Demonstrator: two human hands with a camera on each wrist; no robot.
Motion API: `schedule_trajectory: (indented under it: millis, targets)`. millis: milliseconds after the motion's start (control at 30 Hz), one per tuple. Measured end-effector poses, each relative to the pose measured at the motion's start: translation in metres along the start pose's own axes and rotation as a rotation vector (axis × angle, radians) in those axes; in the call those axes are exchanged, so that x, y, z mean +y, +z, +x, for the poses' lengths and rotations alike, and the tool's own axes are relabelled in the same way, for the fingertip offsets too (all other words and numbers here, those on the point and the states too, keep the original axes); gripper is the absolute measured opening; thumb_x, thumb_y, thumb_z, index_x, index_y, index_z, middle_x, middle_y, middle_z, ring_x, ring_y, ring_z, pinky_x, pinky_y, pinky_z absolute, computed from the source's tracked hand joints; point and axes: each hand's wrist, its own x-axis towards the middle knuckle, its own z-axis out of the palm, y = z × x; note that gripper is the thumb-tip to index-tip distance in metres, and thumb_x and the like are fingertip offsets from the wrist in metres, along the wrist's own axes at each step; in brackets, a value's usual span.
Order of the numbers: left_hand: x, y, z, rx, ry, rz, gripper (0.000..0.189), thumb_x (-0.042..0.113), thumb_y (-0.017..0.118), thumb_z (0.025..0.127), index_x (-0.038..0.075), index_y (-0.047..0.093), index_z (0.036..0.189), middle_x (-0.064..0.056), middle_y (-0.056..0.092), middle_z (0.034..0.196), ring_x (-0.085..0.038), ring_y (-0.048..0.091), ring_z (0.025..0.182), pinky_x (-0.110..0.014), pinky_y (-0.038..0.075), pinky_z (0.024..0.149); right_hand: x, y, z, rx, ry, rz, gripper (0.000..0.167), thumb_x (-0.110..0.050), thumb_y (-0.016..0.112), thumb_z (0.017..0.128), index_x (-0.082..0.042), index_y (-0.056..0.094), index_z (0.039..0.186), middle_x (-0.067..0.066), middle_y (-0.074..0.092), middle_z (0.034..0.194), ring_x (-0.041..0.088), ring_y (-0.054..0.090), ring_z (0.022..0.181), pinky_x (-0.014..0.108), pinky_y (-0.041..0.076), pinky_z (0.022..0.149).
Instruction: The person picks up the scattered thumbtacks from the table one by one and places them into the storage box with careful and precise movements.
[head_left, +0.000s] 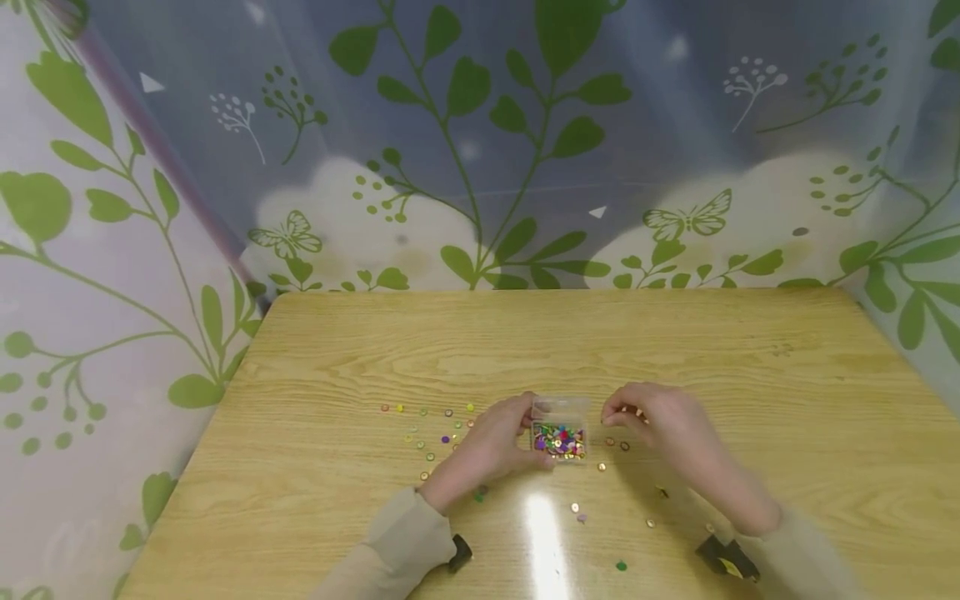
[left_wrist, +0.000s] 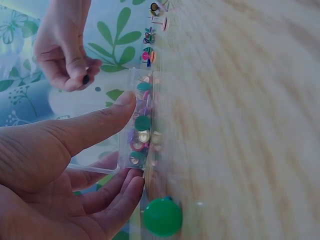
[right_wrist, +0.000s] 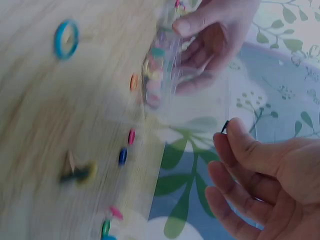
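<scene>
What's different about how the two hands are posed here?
The left hand grips the clear box, while the right hand pinches a small dark piece. The left hand touches the box; the right hand is apart from it. The left hand spreads around the box's sides, whereas the right hand uses a fingertip pinch. Both are bare, below pale sleeves.

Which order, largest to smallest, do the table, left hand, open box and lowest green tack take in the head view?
1. Table
2. Left hand
3. Open box
4. Green tack
</scene>
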Motion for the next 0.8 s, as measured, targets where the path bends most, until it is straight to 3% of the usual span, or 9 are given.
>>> schedule_trajectory:
  millis: [200, 500, 800]
  targets:
    - [0.0, 0.0, 0.0, 0.0, 0.001, 0.001, 0.062, 0.029, 0.091, 0.074, 0.012, 0.062, 0.125, -0.004, 0.067, 0.125, -0.021, 0.062, 0.113, -0.034, 0.053, 0.096, -0.01, 0.011, 0.004, 0.07, -0.051, 0.032, 0.016, -0.006, 0.084, 0.075, -0.015, 0.074, 0.084, -0.003, 0.075, 0.082, 0.008, 0.066, 0.064, 0.022, 0.055, 0.058]
    - [0.0, 0.0, 0.001, -0.001, 0.004, -0.002, 0.059, 0.031, 0.09, 0.075, 0.012, 0.062, 0.123, -0.003, 0.067, 0.125, -0.021, 0.061, 0.111, -0.034, 0.053, 0.094, -0.013, 0.017, 0.002, 0.01, -0.022, 0.059, 0.015, -0.007, 0.083, 0.079, -0.017, 0.078, 0.088, -0.005, 0.075, 0.085, 0.005, 0.065, 0.066, 0.018, 0.052, 0.057]
    - [0.0, 0.0, 0.001, -0.005, 0.004, -0.003, 0.06, 0.03, 0.09, 0.075, 0.012, 0.062, 0.124, -0.004, 0.067, 0.124, -0.022, 0.062, 0.112, -0.035, 0.053, 0.095, -0.011, 0.014, 0.003, 0.017, -0.02, 0.039, 0.016, -0.006, 0.084, 0.078, -0.018, 0.078, 0.089, -0.003, 0.076, 0.086, 0.007, 0.065, 0.065, 0.018, 0.051, 0.056]
